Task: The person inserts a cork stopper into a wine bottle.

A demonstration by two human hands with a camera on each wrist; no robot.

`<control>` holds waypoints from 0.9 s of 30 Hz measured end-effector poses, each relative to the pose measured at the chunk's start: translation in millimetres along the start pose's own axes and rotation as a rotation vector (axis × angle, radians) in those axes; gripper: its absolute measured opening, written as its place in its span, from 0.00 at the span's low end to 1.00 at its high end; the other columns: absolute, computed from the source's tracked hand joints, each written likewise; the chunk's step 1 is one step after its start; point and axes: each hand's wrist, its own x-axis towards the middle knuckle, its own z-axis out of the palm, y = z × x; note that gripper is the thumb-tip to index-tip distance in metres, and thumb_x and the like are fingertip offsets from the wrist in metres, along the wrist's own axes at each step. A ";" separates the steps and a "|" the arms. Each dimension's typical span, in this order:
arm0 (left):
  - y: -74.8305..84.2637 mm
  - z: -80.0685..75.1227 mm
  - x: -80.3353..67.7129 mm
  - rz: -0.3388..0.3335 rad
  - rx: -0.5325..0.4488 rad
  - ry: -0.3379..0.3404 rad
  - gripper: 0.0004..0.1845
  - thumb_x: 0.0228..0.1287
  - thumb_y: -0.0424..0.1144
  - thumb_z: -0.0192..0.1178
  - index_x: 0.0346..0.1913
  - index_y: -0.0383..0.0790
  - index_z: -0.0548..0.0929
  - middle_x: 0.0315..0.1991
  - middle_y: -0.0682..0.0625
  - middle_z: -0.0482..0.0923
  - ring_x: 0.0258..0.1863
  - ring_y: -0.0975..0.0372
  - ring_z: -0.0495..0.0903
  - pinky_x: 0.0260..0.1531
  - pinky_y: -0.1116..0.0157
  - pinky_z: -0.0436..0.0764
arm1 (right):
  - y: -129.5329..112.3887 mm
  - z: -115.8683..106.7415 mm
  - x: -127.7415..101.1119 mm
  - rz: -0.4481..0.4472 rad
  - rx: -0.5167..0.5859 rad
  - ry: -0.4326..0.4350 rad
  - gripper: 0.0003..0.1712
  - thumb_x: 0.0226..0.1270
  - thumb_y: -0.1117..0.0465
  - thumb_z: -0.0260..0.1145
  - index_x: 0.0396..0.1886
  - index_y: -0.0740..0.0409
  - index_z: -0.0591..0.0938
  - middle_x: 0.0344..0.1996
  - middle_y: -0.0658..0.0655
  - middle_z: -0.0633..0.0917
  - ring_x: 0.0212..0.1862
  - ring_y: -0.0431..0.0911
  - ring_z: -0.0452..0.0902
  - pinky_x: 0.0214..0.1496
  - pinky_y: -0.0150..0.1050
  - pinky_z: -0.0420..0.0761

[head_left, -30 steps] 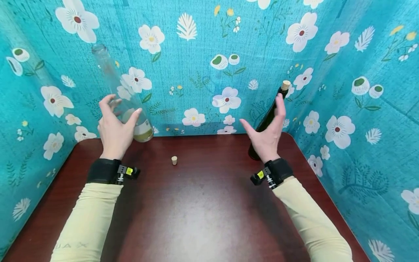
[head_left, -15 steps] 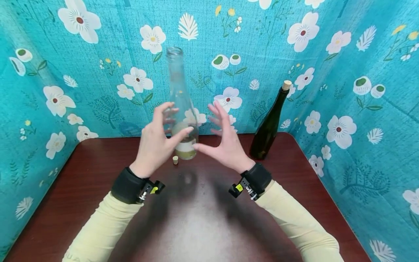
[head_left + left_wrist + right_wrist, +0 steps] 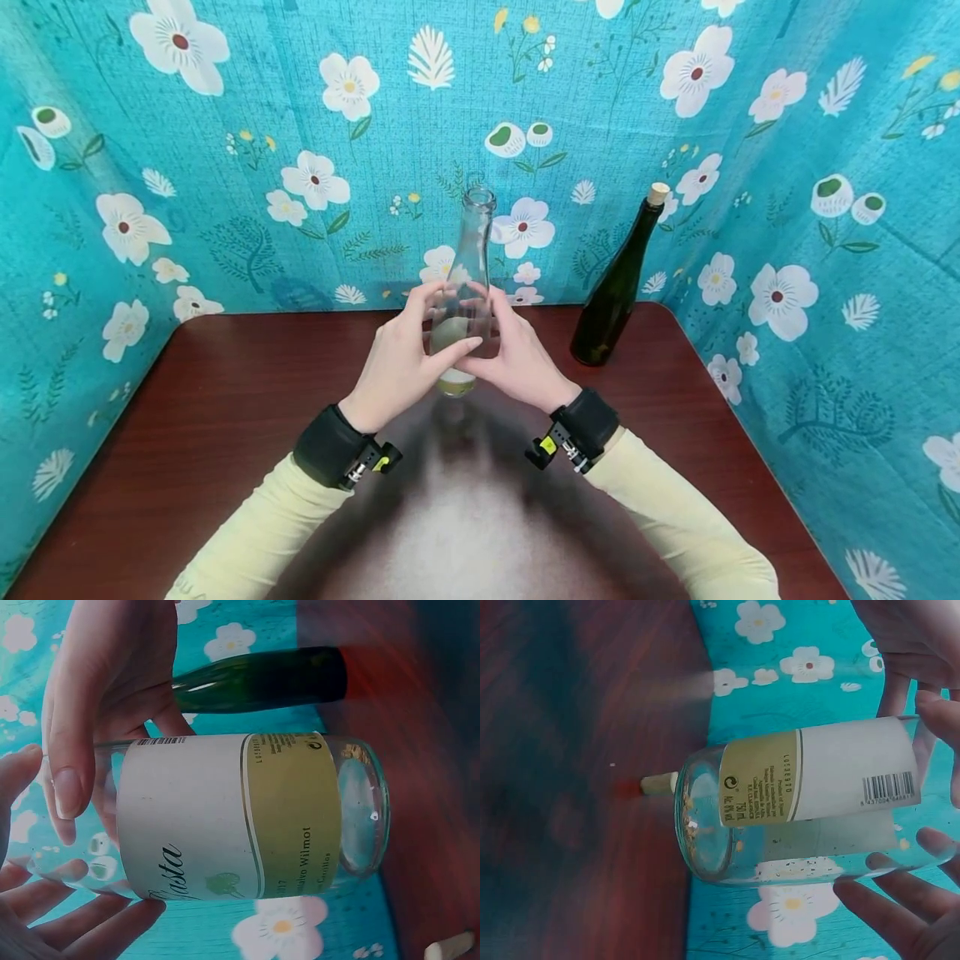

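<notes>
An uncorked clear glass bottle (image 3: 467,275) with a white and olive label (image 3: 225,817) stands upright at the table's centre. Both hands curl round its lower body. My left hand (image 3: 420,333) wraps it from the left, and my right hand (image 3: 506,337) from the right. Its base (image 3: 701,825) seems slightly above the tabletop. In the left wrist view the left hand's fingers (image 3: 82,922) lie under the label and the right hand's fingers (image 3: 90,705) lie over it. A small loose cork (image 3: 658,784) lies on the table just beyond the base.
A dark green bottle (image 3: 613,292) with a cork in its neck stands at the back right of the dark red table (image 3: 225,400). Teal flowered cloth (image 3: 225,167) walls in the table at the back and on both sides.
My left hand carried the clear bottle from the back left to the centre. My right hand left the dark green bottle and now grips the clear bottle too.
</notes>
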 end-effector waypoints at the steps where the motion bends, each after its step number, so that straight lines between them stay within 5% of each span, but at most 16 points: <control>1: -1.7 2.4 -2.0 -0.012 -0.010 -0.012 0.42 0.62 0.48 0.74 0.73 0.44 0.63 0.63 0.48 0.77 0.52 0.56 0.82 0.36 0.56 0.84 | 1.9 0.6 -2.2 0.009 -0.002 -0.001 0.52 0.62 0.50 0.78 0.78 0.45 0.57 0.67 0.50 0.75 0.57 0.44 0.80 0.50 0.48 0.85; 9: -16.9 24.6 -22.0 -0.065 -0.102 -0.082 0.41 0.63 0.46 0.74 0.72 0.44 0.62 0.63 0.45 0.76 0.59 0.55 0.79 0.54 0.53 0.81 | 22.3 11.9 -24.5 0.078 0.016 -0.010 0.50 0.60 0.53 0.80 0.75 0.44 0.59 0.64 0.49 0.76 0.63 0.44 0.75 0.50 0.47 0.85; 15: -24.6 40.3 -36.8 -0.090 -0.143 -0.097 0.40 0.63 0.46 0.74 0.72 0.44 0.61 0.63 0.46 0.75 0.61 0.59 0.78 0.54 0.55 0.81 | 35.7 20.0 -39.4 0.127 0.020 -0.010 0.51 0.58 0.53 0.81 0.75 0.37 0.60 0.64 0.45 0.76 0.63 0.45 0.76 0.50 0.41 0.84; 27: -28.1 55.0 -50.1 -0.123 -0.123 -0.091 0.41 0.64 0.48 0.73 0.73 0.45 0.61 0.64 0.47 0.75 0.61 0.59 0.78 0.50 0.54 0.83 | 46.5 25.7 -53.8 0.153 0.029 -0.006 0.50 0.58 0.54 0.81 0.74 0.39 0.60 0.65 0.49 0.75 0.66 0.47 0.73 0.48 0.40 0.85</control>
